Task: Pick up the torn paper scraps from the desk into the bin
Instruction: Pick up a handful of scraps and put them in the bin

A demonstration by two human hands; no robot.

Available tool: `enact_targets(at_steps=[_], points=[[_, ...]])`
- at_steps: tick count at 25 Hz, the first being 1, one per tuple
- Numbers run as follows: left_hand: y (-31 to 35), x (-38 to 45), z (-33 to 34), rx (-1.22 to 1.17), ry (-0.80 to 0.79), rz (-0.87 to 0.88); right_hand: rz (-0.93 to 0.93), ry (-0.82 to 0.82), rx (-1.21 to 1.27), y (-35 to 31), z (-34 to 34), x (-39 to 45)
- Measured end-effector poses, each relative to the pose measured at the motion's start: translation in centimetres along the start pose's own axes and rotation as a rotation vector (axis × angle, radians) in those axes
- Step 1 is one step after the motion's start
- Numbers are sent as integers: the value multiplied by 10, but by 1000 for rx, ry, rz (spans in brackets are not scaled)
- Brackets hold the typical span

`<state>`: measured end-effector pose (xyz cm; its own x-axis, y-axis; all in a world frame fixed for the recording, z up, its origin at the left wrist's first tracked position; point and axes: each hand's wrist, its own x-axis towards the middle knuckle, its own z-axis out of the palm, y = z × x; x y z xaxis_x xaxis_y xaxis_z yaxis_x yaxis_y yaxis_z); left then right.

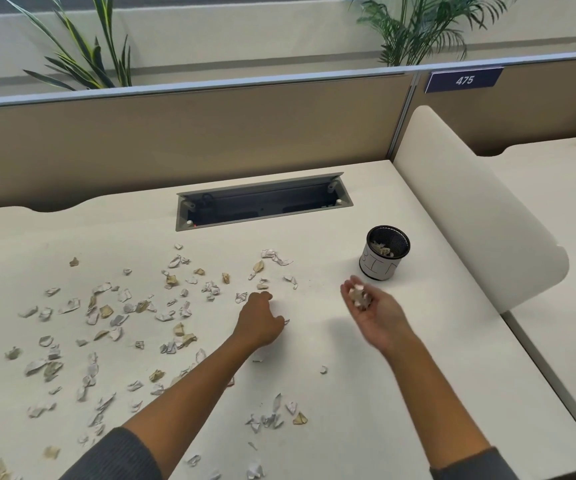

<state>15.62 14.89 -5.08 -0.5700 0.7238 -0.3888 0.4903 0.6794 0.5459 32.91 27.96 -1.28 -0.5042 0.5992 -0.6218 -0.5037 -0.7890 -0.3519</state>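
Observation:
Several torn white and tan paper scraps lie scattered over the left and middle of the cream desk. A small black mesh bin with a white label stands at the right, with a few scraps inside. My right hand is palm up just in front of the bin, its fingers cupped round a small pile of scraps. My left hand rests on the desk with its fingers curled. A small scrap pokes out at its fingertips.
An open cable tray is sunk into the desk behind the scraps. A tan partition closes off the back and a rounded white divider the right side. A neighbouring desk lies beyond the divider.

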Motion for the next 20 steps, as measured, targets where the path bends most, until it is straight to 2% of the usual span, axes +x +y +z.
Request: enact_targets(at_steps=[3,8,12,17,20], points=[[-9,0,12,6,63,55,-138,-27,-8,-55,22,7],[-14,-2,25,12,83,105,-220,146,-258,-115,38,38],[-24,2,22,113,73,144,-245,207,-388,-125,43,50],[-32,7,13,109,68,176,-180,207,-477,-133,39,58],[-34,10,10,117,81,186,-232,184,-546,-123,43,44]])
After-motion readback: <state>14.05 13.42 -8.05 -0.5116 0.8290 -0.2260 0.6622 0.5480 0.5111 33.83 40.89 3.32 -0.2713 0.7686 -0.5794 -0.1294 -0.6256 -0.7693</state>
